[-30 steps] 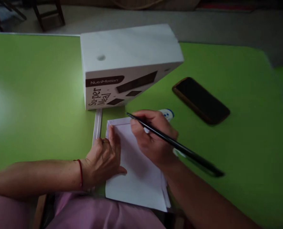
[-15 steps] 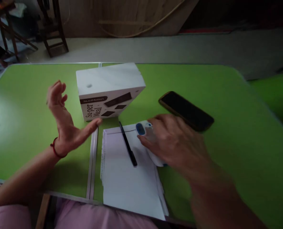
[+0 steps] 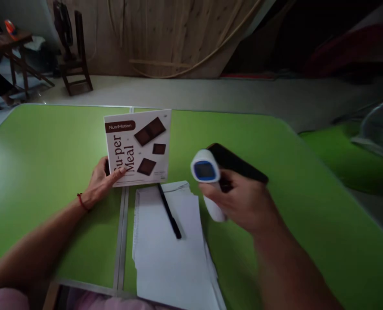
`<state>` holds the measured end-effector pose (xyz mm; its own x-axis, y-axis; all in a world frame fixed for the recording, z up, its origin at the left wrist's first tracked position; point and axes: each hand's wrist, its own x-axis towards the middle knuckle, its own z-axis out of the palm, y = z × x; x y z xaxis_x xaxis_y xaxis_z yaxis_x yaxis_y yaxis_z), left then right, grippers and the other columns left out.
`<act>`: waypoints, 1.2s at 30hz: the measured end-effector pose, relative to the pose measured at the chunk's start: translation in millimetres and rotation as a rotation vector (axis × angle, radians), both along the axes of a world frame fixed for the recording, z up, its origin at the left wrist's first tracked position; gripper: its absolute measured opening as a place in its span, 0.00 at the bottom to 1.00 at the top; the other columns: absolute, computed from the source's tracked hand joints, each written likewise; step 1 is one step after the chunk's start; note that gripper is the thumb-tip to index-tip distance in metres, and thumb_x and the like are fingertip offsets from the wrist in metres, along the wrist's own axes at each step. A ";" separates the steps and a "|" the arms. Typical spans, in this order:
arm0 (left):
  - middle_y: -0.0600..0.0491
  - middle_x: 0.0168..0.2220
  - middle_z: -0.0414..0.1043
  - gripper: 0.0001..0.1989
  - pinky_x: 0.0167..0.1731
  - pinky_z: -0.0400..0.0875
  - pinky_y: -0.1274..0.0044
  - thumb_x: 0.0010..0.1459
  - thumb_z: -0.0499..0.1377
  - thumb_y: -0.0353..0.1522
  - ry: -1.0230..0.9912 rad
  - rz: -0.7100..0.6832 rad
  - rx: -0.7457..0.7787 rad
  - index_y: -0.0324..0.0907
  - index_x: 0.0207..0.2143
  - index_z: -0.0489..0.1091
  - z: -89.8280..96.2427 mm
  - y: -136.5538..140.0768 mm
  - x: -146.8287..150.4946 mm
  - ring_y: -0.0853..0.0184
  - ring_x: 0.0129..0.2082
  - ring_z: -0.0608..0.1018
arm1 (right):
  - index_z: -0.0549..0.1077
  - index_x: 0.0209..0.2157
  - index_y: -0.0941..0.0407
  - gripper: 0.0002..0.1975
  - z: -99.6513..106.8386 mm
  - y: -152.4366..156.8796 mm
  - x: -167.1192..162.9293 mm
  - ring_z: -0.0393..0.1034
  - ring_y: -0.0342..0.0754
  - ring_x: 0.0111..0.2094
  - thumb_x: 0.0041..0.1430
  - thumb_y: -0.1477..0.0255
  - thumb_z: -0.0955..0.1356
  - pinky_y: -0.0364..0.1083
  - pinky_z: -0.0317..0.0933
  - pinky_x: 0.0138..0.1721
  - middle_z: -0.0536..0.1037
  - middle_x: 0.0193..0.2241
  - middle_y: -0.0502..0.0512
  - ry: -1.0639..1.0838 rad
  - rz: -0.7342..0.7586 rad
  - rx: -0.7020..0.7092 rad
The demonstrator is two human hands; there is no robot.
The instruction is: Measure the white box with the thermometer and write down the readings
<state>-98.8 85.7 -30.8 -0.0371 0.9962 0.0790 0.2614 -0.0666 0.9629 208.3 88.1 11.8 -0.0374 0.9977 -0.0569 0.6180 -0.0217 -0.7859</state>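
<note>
My left hand (image 3: pixel 102 178) grips the lower left corner of a white box (image 3: pixel 146 148), thumb on its printed front and the other fingers hidden behind it. Brown bars are pictured on that front, beside the words "NutriMotion" and "Su-per Meal". In my right hand (image 3: pixel 243 196) is a white infrared thermometer (image 3: pixel 214 206), held upright by its handle, with its blue-framed screen towards me. Between the hands lies a stack of white paper (image 3: pixel 168 267) with a black pen (image 3: pixel 170 213) on top. A dark smartphone (image 3: pixel 238 161) lies partly hidden behind the thermometer and my right hand.
All this is on a green folding table (image 3: pixel 45 172) with a metal seam (image 3: pixel 122 234) running across it. Beyond it stand a wooden chair (image 3: pixel 75 64) and a wooden panel (image 3: pixel 178 38). A green surface (image 3: pixel 333 155) lies to the right of the table.
My left hand has gone from spread in the air to holding the box, whose front now faces me more upright. The thermometer, earlier lying by the paper under my right hand, is raised upright.
</note>
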 end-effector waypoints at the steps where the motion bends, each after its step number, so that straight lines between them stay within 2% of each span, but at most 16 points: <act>1: 0.38 0.50 0.75 0.37 0.43 0.78 0.58 0.54 0.63 0.57 -0.010 0.001 -0.022 0.37 0.52 0.66 1.2 -3.6 2.6 0.51 0.46 0.80 | 0.73 0.30 0.53 0.12 1.9 -7.8 -5.5 0.72 0.53 0.29 0.48 0.59 0.70 0.50 0.64 0.28 0.78 0.28 0.57 0.212 0.002 -0.044; 3: 0.38 0.49 0.76 0.38 0.43 0.78 0.59 0.53 0.63 0.59 -0.020 0.007 -0.052 0.37 0.50 0.67 3.2 -9.3 7.8 0.51 0.46 0.80 | 0.74 0.35 0.53 0.14 5.9 -25.9 -22.2 0.72 0.50 0.28 0.47 0.61 0.68 0.50 0.67 0.29 0.79 0.32 0.57 0.623 0.132 -0.221; 4: 0.38 0.48 0.76 0.38 0.42 0.78 0.60 0.52 0.63 0.59 -0.022 0.010 -0.064 0.36 0.50 0.68 4.2 -11.2 10.1 0.51 0.46 0.80 | 0.74 0.36 0.53 0.14 7.5 -34.6 -31.9 0.70 0.49 0.26 0.48 0.61 0.68 0.49 0.66 0.27 0.78 0.31 0.55 0.720 0.145 -0.284; 7: 0.39 0.47 0.77 0.39 0.41 0.77 0.61 0.50 0.65 0.59 -0.015 0.014 -0.093 0.36 0.49 0.68 7.1 -13.4 14.6 0.51 0.44 0.80 | 0.73 0.33 0.54 0.10 8.9 -50.8 -56.8 0.68 0.46 0.24 0.47 0.65 0.69 0.47 0.64 0.27 0.75 0.25 0.52 0.774 0.153 -0.418; 10: 0.40 0.47 0.77 0.38 0.40 0.77 0.62 0.49 0.65 0.59 -0.005 0.012 -0.103 0.37 0.48 0.68 9.1 -12.7 15.6 0.52 0.44 0.79 | 0.72 0.32 0.55 0.10 3.7 -52.9 -69.2 0.66 0.44 0.22 0.47 0.65 0.69 0.45 0.62 0.24 0.74 0.24 0.50 0.800 0.128 -0.509; 17: 0.42 0.46 0.77 0.35 0.41 0.78 0.61 0.49 0.66 0.59 0.018 -0.019 -0.067 0.40 0.46 0.68 8.4 -9.0 12.2 0.52 0.44 0.80 | 0.71 0.26 0.55 0.10 -12.0 -52.7 -77.5 0.66 0.44 0.24 0.47 0.64 0.71 0.45 0.62 0.27 0.73 0.22 0.49 0.759 0.087 -0.455; 24: 0.42 0.46 0.78 0.32 0.39 0.79 0.63 0.52 0.67 0.56 0.016 -0.051 -0.009 0.40 0.46 0.68 5.5 -7.1 10.4 0.53 0.43 0.81 | 0.71 0.22 0.56 0.12 -8.2 -50.1 -78.8 0.64 0.44 0.23 0.43 0.62 0.72 0.45 0.61 0.25 0.72 0.22 0.51 0.733 0.060 -0.484; 28: 0.41 0.47 0.77 0.34 0.39 0.79 0.63 0.52 0.66 0.56 0.024 -0.064 -0.034 0.39 0.47 0.68 4.6 -6.8 10.2 0.53 0.44 0.80 | 0.71 0.20 0.56 0.11 -9.2 -50.1 -77.7 0.64 0.44 0.23 0.44 0.64 0.71 0.45 0.60 0.25 0.72 0.20 0.51 0.722 0.067 -0.480; 36: 0.41 0.47 0.77 0.33 0.41 0.78 0.61 0.53 0.65 0.57 0.054 -0.071 -0.017 0.40 0.47 0.68 6.2 -6.4 9.7 0.52 0.45 0.80 | 0.72 0.21 0.56 0.10 -14.4 -49.8 -75.8 0.65 0.44 0.24 0.45 0.64 0.71 0.45 0.61 0.25 0.73 0.21 0.51 0.708 0.070 -0.486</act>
<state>-89.1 79.3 -24.5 0.0371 0.9974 0.0620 0.3082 -0.0705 0.9487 132.4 38.3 -2.6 -0.2864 0.8626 -0.4170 -0.0020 -0.4358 -0.9001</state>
